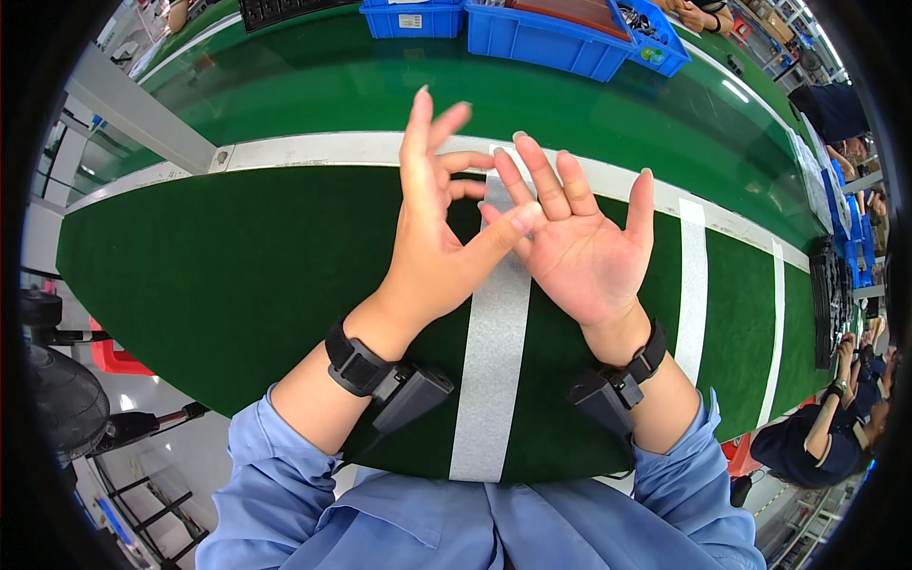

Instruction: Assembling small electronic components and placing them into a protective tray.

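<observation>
Both of my hands are raised over the dark green mat (237,256), above its grey-white strip (489,380). My left hand (432,228) has its fingers spread and holds nothing; its thumb reaches across to the fingers of the other hand, touching or just in front of them. Palm up, my right hand (589,242) also has its fingers apart and nothing in it. A black strap with a small black device (413,394) is on my left wrist. The right wrist carries a similar strap and device (606,399).
Beyond a white rail lies a glossy green surface with blue bins (546,43) along its far side. A grey post (142,109) rises at the left, above a black fan (66,404). Black parts (829,304) lie at the mat's right end. Other people (826,437) are at the right.
</observation>
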The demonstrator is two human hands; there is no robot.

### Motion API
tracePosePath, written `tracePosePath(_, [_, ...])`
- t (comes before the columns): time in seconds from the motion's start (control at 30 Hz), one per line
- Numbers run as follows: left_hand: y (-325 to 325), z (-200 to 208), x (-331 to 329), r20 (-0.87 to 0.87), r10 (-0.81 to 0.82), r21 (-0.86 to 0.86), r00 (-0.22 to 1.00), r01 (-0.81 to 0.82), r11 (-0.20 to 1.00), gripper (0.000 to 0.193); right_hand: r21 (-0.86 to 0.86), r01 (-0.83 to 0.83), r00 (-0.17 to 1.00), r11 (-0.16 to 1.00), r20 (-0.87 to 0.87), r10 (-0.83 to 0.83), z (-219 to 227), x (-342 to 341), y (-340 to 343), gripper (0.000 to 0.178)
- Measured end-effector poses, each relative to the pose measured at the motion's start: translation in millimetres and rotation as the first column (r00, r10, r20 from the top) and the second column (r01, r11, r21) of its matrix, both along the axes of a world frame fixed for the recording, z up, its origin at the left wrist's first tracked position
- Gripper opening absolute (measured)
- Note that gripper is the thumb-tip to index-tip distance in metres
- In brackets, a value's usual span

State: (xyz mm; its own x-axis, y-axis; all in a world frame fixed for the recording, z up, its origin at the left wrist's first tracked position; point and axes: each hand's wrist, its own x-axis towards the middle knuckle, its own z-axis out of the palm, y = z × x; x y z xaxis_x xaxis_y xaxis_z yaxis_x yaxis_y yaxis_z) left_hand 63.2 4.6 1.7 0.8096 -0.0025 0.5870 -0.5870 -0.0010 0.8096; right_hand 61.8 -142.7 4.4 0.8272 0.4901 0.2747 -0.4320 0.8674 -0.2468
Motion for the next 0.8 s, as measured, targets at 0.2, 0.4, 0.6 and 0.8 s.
tracePosePath(0.2, [4,2,-3,-0.427,-0.744,-0.557,0.513,0.499,0.664,0.067,0.006,-0.084,0.996,0.996,0.011,0.084,-1,-2,-1,0.086])
tracePosePath(0.4, [11,9,3,-0.100,-0.933,-0.751,0.346,0.588,0.299,0.065,-0.031,-0.137,0.989,0.990,0.057,0.139,2,-3,3,0.084])
tracePosePath(0.6, [15,17,7,0.047,-0.927,-0.894,0.373,0.429,0.128,0.072,0.162,-0.008,0.988,0.987,-0.148,0.033,-17,6,-14,0.069])
tracePosePath(0.8, [16,15,4,0.057,-0.960,-0.909,0.273,0.411,0.062,0.069,0.092,0.060,0.972,0.994,-0.233,-0.037,-12,3,-9,0.058])
